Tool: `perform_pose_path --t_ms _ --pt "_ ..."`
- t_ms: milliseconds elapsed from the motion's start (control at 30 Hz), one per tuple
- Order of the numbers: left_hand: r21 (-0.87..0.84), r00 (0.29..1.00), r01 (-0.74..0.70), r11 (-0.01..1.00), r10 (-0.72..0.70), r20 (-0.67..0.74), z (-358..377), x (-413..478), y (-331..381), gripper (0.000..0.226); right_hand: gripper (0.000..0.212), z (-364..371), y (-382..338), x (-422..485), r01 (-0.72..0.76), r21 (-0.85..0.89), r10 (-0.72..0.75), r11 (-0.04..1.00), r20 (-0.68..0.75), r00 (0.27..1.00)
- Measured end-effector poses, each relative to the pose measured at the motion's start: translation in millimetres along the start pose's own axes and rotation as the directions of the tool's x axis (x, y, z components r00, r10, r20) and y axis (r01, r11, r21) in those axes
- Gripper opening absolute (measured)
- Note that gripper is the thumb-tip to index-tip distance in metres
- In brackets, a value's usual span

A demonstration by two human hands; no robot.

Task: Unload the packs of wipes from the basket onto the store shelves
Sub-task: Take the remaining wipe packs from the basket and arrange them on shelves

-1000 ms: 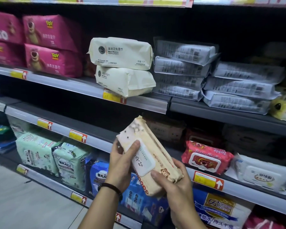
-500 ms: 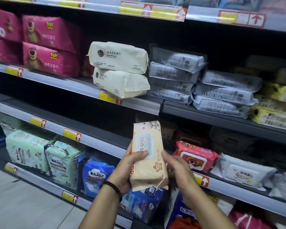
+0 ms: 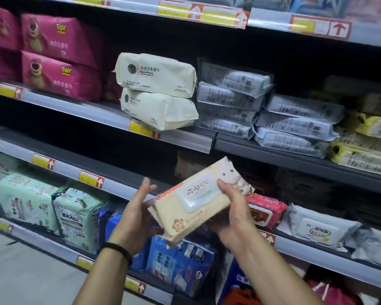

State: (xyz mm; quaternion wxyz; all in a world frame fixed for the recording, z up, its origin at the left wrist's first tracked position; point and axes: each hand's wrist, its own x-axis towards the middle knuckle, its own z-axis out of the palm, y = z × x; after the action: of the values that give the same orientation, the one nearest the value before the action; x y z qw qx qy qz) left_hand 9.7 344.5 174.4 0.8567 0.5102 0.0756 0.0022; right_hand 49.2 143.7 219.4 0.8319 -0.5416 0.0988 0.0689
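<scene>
We are looking at one cream pack of wipes, held up in front of the shelving and resting on no shelf. It is tilting with its long axis running 7 o'clock to 1 o'clock, white flip lid facing us.

The left hand is sitting at the pack's 8 o'clock end. Its fingers are stretching straight and close together, pointing to 12 o'clock. Its palm side is pressing against the short end and not wrapping it. The left thumb is hiding behind the pack.

The right hand is gripping the pack from 3 o'clock. Its thumb is lying across the top face at the lid's corner, and the other fingers are curling under the pack, out of sight. A dark wristband is circling the left wrist.

Around the held pack we are seeing:
- two stacked cream packs at 12 o'clock on the middle shelf
- grey-white packs at 1 o'clock
- pink bear packs at 10 o'clock
- green packs at 9 o'clock
- blue packs at 6 o'clock
- a red lidded pack at 3 o'clock, just beside the right hand

Small print is blurring out.
</scene>
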Motion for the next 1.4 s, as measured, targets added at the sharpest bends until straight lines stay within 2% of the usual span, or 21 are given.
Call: perform_pose_path --t_ms 100,133,167,267,333,367,467,533,567,600,667,700,833,900,967,1067,1133,1233,1300,1400 --pt "0.052 0.998 0.057 0.997 -0.059 0.034 16 -5 -17 0.079 0.1 10 13 4 0.093 0.147 -0.091 0.985 -0.019 0.996" --pt "0.021 0.998 0.051 0.998 -0.051 0.023 21 -3 -22 0.083 0.108 11 18 4 0.104 0.174 -0.104 0.979 -0.009 0.995" --pt "-0.032 1.0 0.031 0.999 -0.031 0.004 23 2 -24 0.084 0.107 11 19 2 0.103 0.185 -0.108 0.977 0.015 0.994" --pt "-0.153 0.998 -0.057 0.986 0.055 -0.019 20 14 -17 0.071 0.071 -5 14 1 0.129 0.084 -0.129 0.988 -0.005 0.992" --pt "-0.152 0.995 -0.103 0.983 0.103 -0.009 13 20 -15 0.068 0.076 -21 12 1 0.214 -0.024 -0.215 0.977 -0.086 0.973" --pt "-0.128 0.993 -0.119 0.985 0.119 -0.013 10 25 -16 0.07 0.077 -26 13 -2 0.252 -0.11 -0.265 0.961 -0.117 0.957" --pt "-0.009 0.985 -0.165 0.986 0.165 -0.047 7 37 -16 0.094 0.048 -31 25 -8 0.311 -0.32 -0.359 0.895 -0.103 0.928" --pt "0.089 0.974 -0.22 0.971 0.223 -0.024 5 45 -12 0.099 0.051 -34 32 -5 0.322 -0.367 -0.383 0.873 -0.107 0.917" --pt "0.146 0.965 -0.26 0.955 0.263 -0.007 2 49 -9 0.092 0.054 -35 34 -1 0.333 -0.405 -0.403 0.851 -0.099 0.91" --pt "0.226 0.954 -0.289 0.93 0.299 -0.011 -1 52 -5 0.079 0.049 -36 35 4 0.341 -0.451 -0.423 0.825 -0.093 0.901" --pt "0.384 0.928 -0.337 0.86 0.372 -0.018 -7 59 0 0.061 0.026 -34 39 13 0.35 -0.515 -0.444 0.782 -0.068 0.893" --pt "0.414 0.921 -0.349 0.84 0.39 -0.014 -10 64 1 0.059 0.023 -34 42 18 0.362 -0.534 -0.455 0.764 -0.049 0.889" --pt "0.407 0.87 -0.451 0.794 0.493 0.002 -4 77 4 0.065 0.018 -27 49 42 0.389 -0.613 -0.519 0.687 -0.04 0.854" --pt "0.375 0.869 -0.454 0.808 0.495 -0.014 5 84 3 0.068 0.01 -24 52 54 0.372 -0.652 -0.543 0.661 -0.073 0.837" --pt "0.389 0.865 -0.445 0.807 0.5 -0.049 11 94 -3 0.07 0.009 -21 55 60 0.385 -0.712 -0.591 0.587 -0.052 0.805" --pt "0.556 0.819 -0.399 0.729 0.556 -0.141 7 110 -10 0.068 0.014 -18 61 70 0.415 -0.771 -0.643 0.483 0.009 0.766" --pt "0.618 0.817 -0.336 0.711 0.546 -0.185 3 118 -16 0.066 0.021 -17 64 79 0.402 -0.778 -0.632 0.484 0.007 0.775" --pt "0.762 0.824 -0.259 0.593 0.547 -0.145 1 125 -26 0.073 0.048 -16 65 86 0.358 -0.791 -0.586 0.496 -0.001 0.81" --pt "0.772 0.844 -0.249 0.585 0.522 -0.123 1 128 -27 0.076 0.066 -17 65 88 0.327 -0.788 -0.54 0.521 -0.008 0.841" --pt "0.79 0.854 -0.214 0.574 0.502 -0.133 8 127 -28 0.079 0.072 -19 61 88 0.285 -0.803 -0.503 0.524 -0.022 0.864"
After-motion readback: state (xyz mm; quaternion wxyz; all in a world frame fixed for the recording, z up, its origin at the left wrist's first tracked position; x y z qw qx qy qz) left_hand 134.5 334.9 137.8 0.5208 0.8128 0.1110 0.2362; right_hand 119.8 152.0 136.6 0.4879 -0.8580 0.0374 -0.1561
